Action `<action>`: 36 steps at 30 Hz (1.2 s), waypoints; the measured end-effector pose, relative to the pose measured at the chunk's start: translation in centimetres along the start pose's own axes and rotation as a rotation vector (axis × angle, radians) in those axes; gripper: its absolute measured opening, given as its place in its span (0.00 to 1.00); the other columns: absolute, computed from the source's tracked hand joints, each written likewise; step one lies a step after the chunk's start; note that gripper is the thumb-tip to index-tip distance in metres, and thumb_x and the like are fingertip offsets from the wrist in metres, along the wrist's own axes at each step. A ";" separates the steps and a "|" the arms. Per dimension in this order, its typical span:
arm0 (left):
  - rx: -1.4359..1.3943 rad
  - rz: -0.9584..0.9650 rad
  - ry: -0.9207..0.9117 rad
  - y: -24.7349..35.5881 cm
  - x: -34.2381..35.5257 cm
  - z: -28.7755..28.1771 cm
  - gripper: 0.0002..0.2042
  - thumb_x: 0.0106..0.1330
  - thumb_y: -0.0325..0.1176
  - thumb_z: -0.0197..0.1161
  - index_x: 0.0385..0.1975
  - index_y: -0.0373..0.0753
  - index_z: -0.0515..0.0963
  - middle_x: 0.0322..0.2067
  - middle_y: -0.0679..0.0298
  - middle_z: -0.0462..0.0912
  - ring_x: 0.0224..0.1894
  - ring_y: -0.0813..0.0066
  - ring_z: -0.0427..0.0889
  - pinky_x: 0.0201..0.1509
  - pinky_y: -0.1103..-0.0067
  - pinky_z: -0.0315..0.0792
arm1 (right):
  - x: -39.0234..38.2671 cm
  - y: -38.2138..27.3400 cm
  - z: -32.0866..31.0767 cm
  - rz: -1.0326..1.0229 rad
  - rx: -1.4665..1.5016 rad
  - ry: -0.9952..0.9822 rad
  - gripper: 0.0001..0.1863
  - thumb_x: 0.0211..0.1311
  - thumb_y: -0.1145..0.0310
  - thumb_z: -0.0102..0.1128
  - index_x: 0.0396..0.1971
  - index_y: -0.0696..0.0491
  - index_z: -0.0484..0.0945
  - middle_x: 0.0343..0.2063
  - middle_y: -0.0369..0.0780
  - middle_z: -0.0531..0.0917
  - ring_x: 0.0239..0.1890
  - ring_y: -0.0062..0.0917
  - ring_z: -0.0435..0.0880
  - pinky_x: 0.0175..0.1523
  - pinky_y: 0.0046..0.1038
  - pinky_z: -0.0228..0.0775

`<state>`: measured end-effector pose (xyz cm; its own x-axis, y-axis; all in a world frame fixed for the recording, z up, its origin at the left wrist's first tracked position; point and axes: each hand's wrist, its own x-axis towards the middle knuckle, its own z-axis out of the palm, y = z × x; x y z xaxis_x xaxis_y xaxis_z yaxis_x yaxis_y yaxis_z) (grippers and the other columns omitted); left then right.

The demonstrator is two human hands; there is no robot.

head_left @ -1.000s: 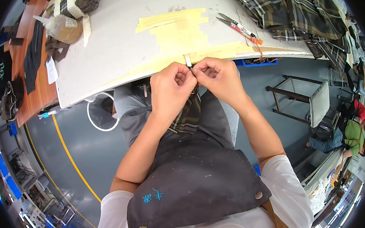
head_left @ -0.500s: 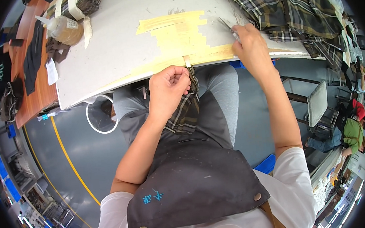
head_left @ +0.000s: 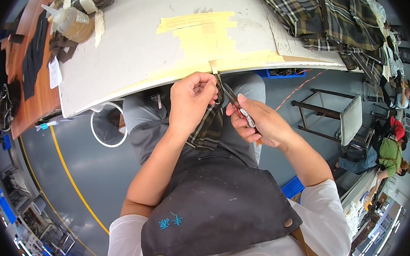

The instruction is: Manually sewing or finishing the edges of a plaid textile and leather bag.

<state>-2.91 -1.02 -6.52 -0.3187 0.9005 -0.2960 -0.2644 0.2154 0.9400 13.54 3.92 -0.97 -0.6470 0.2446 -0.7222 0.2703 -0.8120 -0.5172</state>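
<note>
My left hand (head_left: 189,103) pinches the end of a narrow dark plaid fabric strip (head_left: 201,135) at the table's front edge, beside a short cream tab (head_left: 213,65). The plaid cloth hangs down over my lap. My right hand (head_left: 264,124) is closed on scissors (head_left: 231,95) with red and black handles, their blades pointing up toward the strip, close to my left fingers. I cannot tell whether the blades touch it. An orange twisted cord (head_left: 302,85) runs off to the right near the scissors. Yellow tape (head_left: 199,40) covers part of the white table (head_left: 110,63).
Glue bottle (head_left: 75,23) and wooden table (head_left: 37,111) at left; plaid fabric pile (head_left: 315,6) at back right. Below are a white bucket (head_left: 110,139), blue bin (head_left: 270,73) and padded stool (head_left: 352,120). Another person (head_left: 390,153) in green is at far right.
My right hand left the strip, took the scissors from the tabletop and brought them down beside my left hand. My left hand stays on the strip, slightly shifted.
</note>
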 end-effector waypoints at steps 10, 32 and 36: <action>-0.020 -0.006 0.011 -0.1 0.0 0.2 0.06 0.61 0.26 0.57 0.29 0.29 0.76 0.20 0.65 0.78 0.21 0.85 0.75 0.25 0.87 0.72 | 0.9 -0.5 -0.1 0.005 0.055 -0.007 0.22 0.68 0.48 0.37 0.35 0.54 0.65 0.19 0.30 0.60 0.15 0.11 0.53 0.16 0.13 0.41; -0.014 0.043 -0.003 -0.6 0.0 0.3 0.04 0.60 0.24 0.57 0.27 0.29 0.75 0.19 0.67 0.76 0.20 0.87 0.73 0.23 0.88 0.69 | 2.4 -2.2 -1.3 -0.181 0.101 0.053 0.18 0.68 0.56 0.41 0.31 0.56 0.69 0.16 0.32 0.64 0.12 0.10 0.55 0.13 0.13 0.42; 0.000 0.020 -0.011 -0.2 -0.2 0.3 0.04 0.61 0.24 0.55 0.28 0.30 0.74 0.20 0.66 0.76 0.21 0.86 0.74 0.25 0.87 0.71 | 2.8 -4.6 -3.2 -0.370 -0.020 0.144 0.19 0.67 0.55 0.43 0.35 0.59 0.70 0.19 0.36 0.70 0.15 0.17 0.65 0.16 0.19 0.55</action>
<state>-2.56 -1.11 -6.64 -0.3142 0.9086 -0.2751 -0.2575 0.1973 0.9459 12.81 10.06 -2.07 -0.5975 0.5914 -0.5416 0.0523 -0.6452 -0.7622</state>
